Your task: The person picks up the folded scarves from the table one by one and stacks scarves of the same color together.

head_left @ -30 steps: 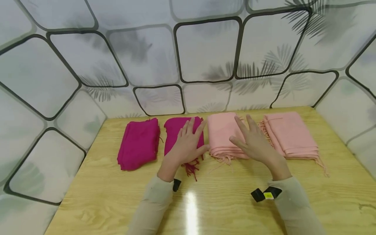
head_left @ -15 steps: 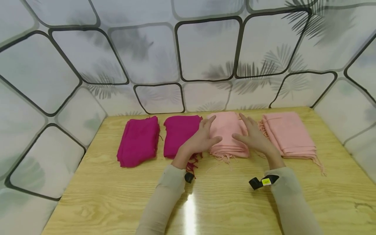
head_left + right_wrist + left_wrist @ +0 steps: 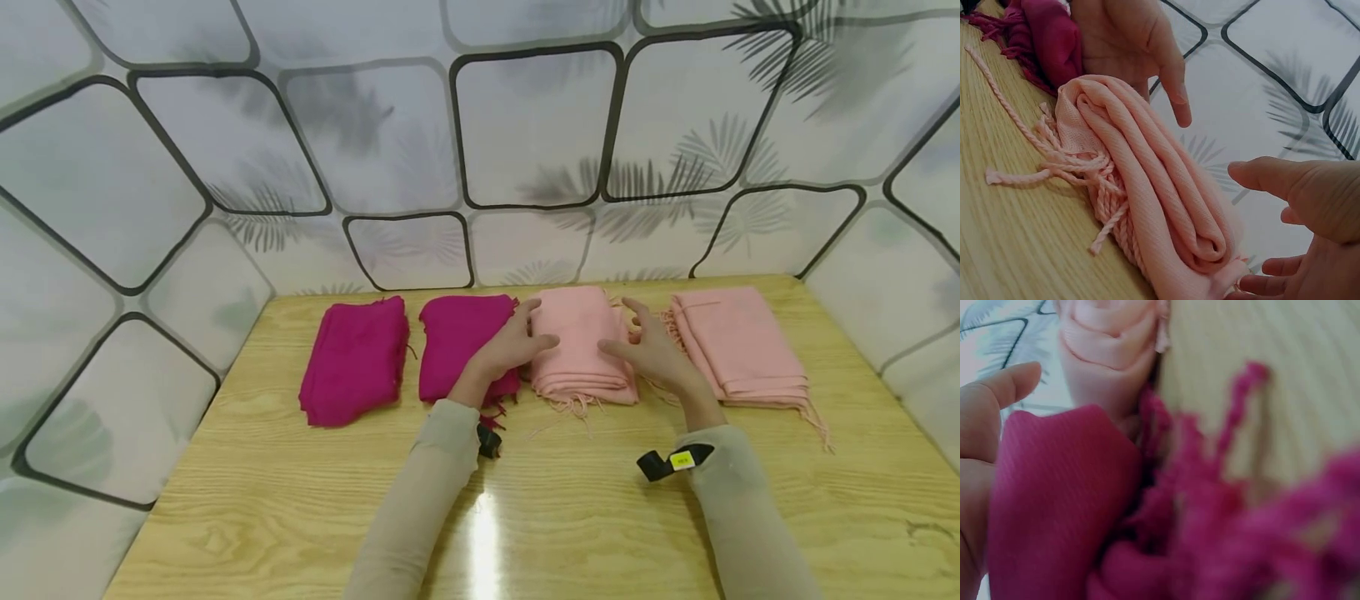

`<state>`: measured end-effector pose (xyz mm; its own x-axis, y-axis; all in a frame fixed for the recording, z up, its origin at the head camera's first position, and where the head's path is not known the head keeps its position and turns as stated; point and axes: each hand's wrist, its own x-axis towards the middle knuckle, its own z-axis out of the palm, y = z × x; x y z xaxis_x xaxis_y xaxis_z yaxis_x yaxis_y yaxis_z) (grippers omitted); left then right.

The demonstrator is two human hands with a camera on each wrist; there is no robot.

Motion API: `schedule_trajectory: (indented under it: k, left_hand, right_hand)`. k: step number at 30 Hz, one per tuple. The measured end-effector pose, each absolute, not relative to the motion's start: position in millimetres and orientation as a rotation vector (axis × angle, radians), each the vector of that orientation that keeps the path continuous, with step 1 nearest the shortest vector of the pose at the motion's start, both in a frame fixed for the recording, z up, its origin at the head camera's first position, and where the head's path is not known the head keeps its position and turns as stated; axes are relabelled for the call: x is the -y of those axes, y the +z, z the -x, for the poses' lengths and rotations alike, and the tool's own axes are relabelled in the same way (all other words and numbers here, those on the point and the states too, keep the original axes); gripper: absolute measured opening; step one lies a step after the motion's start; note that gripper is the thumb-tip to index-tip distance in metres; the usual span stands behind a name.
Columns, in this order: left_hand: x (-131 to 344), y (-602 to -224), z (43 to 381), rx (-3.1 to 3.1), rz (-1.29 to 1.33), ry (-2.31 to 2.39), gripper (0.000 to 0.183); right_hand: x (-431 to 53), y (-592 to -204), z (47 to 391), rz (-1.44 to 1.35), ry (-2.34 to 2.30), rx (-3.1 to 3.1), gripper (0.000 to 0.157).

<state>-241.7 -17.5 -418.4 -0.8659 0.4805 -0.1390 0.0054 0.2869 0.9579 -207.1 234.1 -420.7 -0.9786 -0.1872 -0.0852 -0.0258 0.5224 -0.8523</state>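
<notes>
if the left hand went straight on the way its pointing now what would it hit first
Probably the left pink cloth: the left hand slants toward its left edge. Height is hard to judge, though; held higher, the fingers might pass over it toward the wall.

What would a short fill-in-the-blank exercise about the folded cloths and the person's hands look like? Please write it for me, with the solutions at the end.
1. The table holds ____ folded cloths in a row.
2. Counted from the left, the light pink cloth between the left hand and the right hand is the ____ in the row.
3. The black device beside the right sleeve has a ____ label.

Missing words: four; third; yellow.
</notes>
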Motion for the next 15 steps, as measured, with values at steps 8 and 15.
schedule_trajectory:
  k: [8,15]
  left_hand:
    - [18,-429,248,-2.105,-0.535,1.631,0.077]
    - [19,-435,248,-2.047,-0.577,1.645,0.07]
  right_hand:
    - [-240,-423,209,0.106,-1.527,-2.508,0.097]
    - [-240,-429,213,0.11,-1.77,-2.221,0.095]
